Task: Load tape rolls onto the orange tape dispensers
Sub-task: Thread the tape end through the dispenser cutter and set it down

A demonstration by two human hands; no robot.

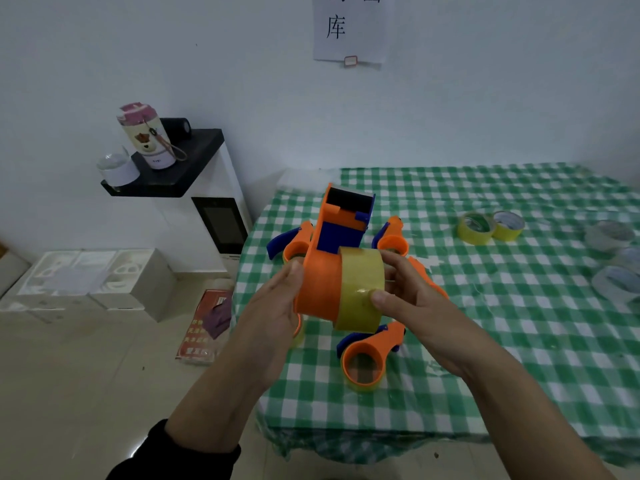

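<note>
Tape roll (360, 289), yellowish, sits partway onto our orange tape dispenser's (320, 289) drum above the checked tabletop (502, 323). Our left hand (273, 306) clasps the dispenser; our right hand (412, 299) grips the roll. Two yellow rolls (490, 227) lie well apart.

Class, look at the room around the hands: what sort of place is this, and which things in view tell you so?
Probably a small storeroom or packing area. Tape rolls and orange tape dispensers cover a checked-cloth table, cardboard boxes sit on the floor, and a paper sign hangs on the bare wall.
</note>
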